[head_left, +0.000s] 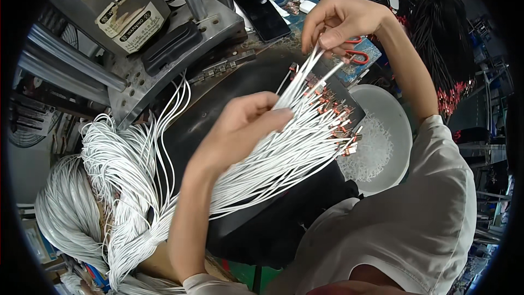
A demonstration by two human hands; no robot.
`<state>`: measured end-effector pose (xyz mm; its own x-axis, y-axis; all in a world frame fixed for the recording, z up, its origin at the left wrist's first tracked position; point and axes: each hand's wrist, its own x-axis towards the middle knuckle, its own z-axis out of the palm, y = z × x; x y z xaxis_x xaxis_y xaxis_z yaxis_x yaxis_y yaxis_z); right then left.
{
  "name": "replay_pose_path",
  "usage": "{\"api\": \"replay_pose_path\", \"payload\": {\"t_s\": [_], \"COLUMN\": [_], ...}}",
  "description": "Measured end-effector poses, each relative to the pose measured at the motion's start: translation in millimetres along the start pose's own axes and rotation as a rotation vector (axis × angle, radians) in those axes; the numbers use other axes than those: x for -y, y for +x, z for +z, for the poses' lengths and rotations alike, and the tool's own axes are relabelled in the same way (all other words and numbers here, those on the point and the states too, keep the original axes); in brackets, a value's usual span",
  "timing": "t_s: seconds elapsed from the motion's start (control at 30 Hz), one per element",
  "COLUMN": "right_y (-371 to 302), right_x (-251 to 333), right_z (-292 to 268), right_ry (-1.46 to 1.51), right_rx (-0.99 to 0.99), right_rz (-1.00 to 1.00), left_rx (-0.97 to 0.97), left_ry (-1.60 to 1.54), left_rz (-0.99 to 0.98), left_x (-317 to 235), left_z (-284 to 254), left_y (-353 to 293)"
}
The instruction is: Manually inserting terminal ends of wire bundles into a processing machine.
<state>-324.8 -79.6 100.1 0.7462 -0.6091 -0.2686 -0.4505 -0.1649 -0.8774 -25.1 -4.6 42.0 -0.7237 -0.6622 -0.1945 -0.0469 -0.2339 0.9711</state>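
A large bundle of thin white cables (pixel 262 158) lies slantwise over a dark surface, its orange-and-silver connector ends (pixel 341 117) fanned out at the right. My left hand (pixel 240 123) is closed with thumb and fingers around a few cables on top of the bundle. Above and to the right, my right hand (pixel 349 24) pinches the raised ends of those cables between thumb and fingers. Red-handled scissors (pixel 358 57) sit in the same hand, their loops sticking out beside the fingers; the blades are hidden.
A pale round basin (pixel 401 125) with small clear scraps stands right of the connectors. A metal machine (pixel 180 38) occupies the upper left, near a black phone (pixel 262 15). More coiled white cable (pixel 71 207) hangs at left. Black cables (pixel 442 38) and another person are at upper right.
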Motion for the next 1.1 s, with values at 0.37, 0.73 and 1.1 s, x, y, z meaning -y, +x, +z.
{"api": "replay_pose_path", "payload": {"t_s": [0.37,0.73,1.1], "right_y": [112.4,127.2,115.4], "right_x": [-17.9,-39.4,-42.3], "right_z": [71.3,111.3,120.0], "right_ry": [-0.271,-0.916,0.408], "right_rx": [-0.07,-0.515,-0.383], "right_rz": [0.049,0.025,-0.039], "left_rx": [-0.319,-0.522,-0.689], "left_ry": [-0.256,-0.249,-0.007], "left_rz": [0.023,-0.029,0.101], "left_x": [51.1,48.0,58.7], "left_z": [-5.4,-10.7,-3.6], "left_y": [1.3,-21.5,-4.4]}}
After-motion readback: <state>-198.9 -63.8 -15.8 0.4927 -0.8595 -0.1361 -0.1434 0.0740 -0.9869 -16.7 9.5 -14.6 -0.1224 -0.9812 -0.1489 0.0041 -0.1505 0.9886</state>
